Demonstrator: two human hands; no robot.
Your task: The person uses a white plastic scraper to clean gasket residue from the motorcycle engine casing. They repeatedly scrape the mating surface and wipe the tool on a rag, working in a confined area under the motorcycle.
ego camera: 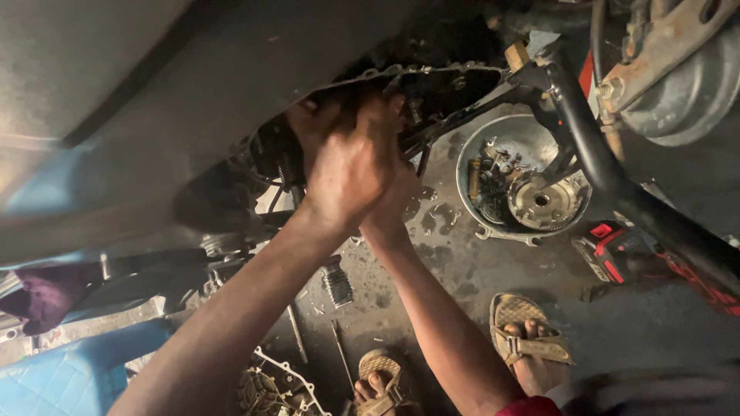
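Landmark: round grey metal bowl of engine parts (532,142), standing on the oil-stained concrete floor (478,270).

Nearest the camera, below the bowl: two feet in tan woven sandals (532,343). Left of them, a pale metal engine cover with bolt lugs (277,389) lies flat on the floor. A red-and-black power tool (617,250) lies just right of and below the bowl.

Both forearms rise from the lower edge toward a point left of the bowl. Left hand (347,166) lies on top, fingers curled and clenched; what it grips is hidden beneath it. Right hand (401,192) sits under and just behind the left, mostly covered; cannot tell whether it is closed or what it holds.

Both hands press at the dark, oily open engine case (432,88), directly above and beyond the knuckles. The case's toothed gasket edge runs as a long axis from upper right, near the bowl, down to the left. The left hand is nearer to the opening.

Farthest, right of the bowl: black tubular frame (601,169) and grey wheel hub (686,92).
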